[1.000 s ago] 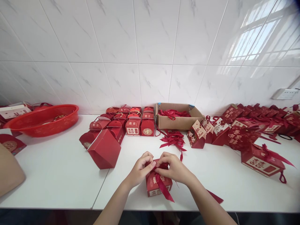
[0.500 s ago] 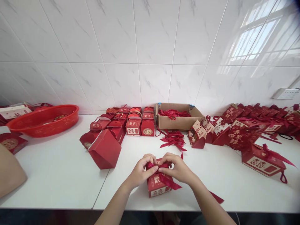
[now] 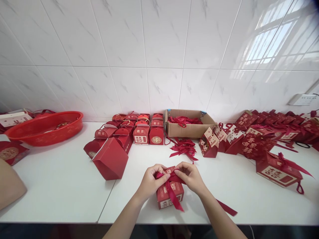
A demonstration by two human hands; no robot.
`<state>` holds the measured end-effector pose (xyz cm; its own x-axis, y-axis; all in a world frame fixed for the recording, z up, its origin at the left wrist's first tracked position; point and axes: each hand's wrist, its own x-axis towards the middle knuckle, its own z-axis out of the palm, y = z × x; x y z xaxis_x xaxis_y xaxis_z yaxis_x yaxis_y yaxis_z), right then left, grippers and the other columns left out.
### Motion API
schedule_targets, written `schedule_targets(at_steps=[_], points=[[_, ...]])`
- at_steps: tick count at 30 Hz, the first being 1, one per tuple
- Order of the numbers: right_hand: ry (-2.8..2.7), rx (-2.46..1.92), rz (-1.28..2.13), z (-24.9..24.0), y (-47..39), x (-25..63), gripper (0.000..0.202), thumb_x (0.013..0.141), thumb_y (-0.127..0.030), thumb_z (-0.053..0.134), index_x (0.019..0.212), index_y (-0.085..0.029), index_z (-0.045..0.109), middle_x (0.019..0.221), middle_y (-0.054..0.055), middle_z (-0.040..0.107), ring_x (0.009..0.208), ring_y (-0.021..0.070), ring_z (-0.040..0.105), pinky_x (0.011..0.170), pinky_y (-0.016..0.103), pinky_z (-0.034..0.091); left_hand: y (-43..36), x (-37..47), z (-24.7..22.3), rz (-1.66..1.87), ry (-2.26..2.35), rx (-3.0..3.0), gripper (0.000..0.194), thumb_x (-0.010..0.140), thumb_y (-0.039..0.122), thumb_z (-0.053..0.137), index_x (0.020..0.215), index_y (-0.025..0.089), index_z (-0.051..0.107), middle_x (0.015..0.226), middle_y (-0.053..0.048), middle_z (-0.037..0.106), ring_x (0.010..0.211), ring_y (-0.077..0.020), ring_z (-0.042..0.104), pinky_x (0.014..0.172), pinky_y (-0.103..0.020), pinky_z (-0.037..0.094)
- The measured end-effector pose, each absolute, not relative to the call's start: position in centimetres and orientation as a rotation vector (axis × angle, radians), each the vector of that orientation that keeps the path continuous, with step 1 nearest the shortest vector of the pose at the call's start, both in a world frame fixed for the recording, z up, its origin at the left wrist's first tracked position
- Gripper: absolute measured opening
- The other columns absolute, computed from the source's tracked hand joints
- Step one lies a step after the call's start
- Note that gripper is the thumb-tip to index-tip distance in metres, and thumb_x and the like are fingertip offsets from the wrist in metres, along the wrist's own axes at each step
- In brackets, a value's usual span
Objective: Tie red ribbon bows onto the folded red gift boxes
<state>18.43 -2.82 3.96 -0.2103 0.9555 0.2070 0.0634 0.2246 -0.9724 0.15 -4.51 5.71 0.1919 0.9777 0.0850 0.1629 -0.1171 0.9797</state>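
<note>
A small red gift box (image 3: 164,194) with gold and white characters stands near the table's front edge. Across its top lies a dark red ribbon (image 3: 174,197), one tail hanging down the near face. My left hand (image 3: 152,182) pinches the ribbon at the box's left side, thumb and fingers together. On the right, my right hand (image 3: 190,177) pinches the ribbon's other side between thumb and forefinger. Both hands are close to the ribbon's crossing, whose exact form I cannot make out. Another ribbon end (image 3: 227,207) lies on the table beside my right forearm.
Behind are a cardboard box (image 3: 185,131) of ribbons, a ribbon pile (image 3: 184,148) and rows of red boxes (image 3: 141,134). A tilted red box (image 3: 111,159) and a red basin (image 3: 45,132) stand left. More gift boxes (image 3: 279,171) crowd the right. White tiles rise behind the table.
My hands have drawn slightly apart at the top of the box. The ribbon's loose tail has swung left and now hangs over the box's near face.
</note>
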Motion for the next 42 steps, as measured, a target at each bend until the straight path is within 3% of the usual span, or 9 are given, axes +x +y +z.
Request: schedule_targets(at_steps=[15, 23, 27, 31, 42], points=[[-1.364, -1.045, 1.118, 2.7, -2.4, 18.5, 0.021, 0.068, -0.038, 0.072, 0.069, -0.017, 0.069, 0.066, 0.003, 0.066, 0.059, 0.0153, 0.056, 0.058, 0.029, 0.046, -4.6, 0.5, 5.5, 1.021, 1.138, 1.605, 0.035, 0.069, 0.022, 0.066, 0.059, 0.021, 0.033, 0.085, -0.004, 0.059, 0.085, -0.0190, 0.058, 0.079, -0.030, 0.045], [-1.492, -0.968, 1.320, 4.6, -2.2, 20.1, 0.023, 0.072, -0.038, 0.071, 0.074, -0.017, 0.063, 0.066, 0.000, 0.061, 0.061, 0.0129, 0.054, 0.060, 0.027, 0.043, -4.8, -0.2, 5.3, 0.982, 1.005, 1.606, 0.021, 0.070, 0.023, 0.071, 0.076, 0.019, 0.052, 0.095, -0.005, 0.060, 0.097, -0.0211, 0.058, 0.086, -0.032, 0.045], [-1.520, -0.922, 1.403, 5.3, -2.3, 20.4, 0.022, 0.075, -0.038, 0.070, 0.077, -0.017, 0.061, 0.067, -0.002, 0.057, 0.062, 0.0114, 0.051, 0.061, 0.025, 0.041, -4.7, 0.1, 5.4, 1.028, 0.992, 1.571, 0.016, 0.082, 0.029, 0.060, 0.073, 0.018, 0.052, 0.090, -0.005, 0.062, 0.090, -0.0194, 0.058, 0.084, -0.032, 0.045], [-1.458, -0.907, 1.394, 4.8, -2.4, 20.0, 0.023, 0.074, -0.039, 0.070, 0.076, -0.017, 0.061, 0.066, -0.002, 0.058, 0.062, 0.0119, 0.052, 0.061, 0.026, 0.041, -4.8, 0.6, 5.3, 1.029, 1.087, 1.595, 0.016, 0.082, 0.027, 0.059, 0.070, 0.018, 0.054, 0.092, -0.007, 0.062, 0.088, -0.0196, 0.059, 0.084, -0.032, 0.045], [-1.424, -1.036, 1.197, 3.6, -1.9, 19.2, 0.012, 0.069, -0.028, 0.070, 0.070, -0.016, 0.066, 0.062, 0.001, 0.061, 0.059, 0.0135, 0.053, 0.058, 0.028, 0.042, -4.9, 0.9, 4.4, 1.083, 1.099, 1.791, 0.029, 0.076, 0.016, 0.056, 0.060, 0.021, 0.033, 0.088, -0.006, 0.061, 0.093, -0.0208, 0.061, 0.080, -0.031, 0.046]])
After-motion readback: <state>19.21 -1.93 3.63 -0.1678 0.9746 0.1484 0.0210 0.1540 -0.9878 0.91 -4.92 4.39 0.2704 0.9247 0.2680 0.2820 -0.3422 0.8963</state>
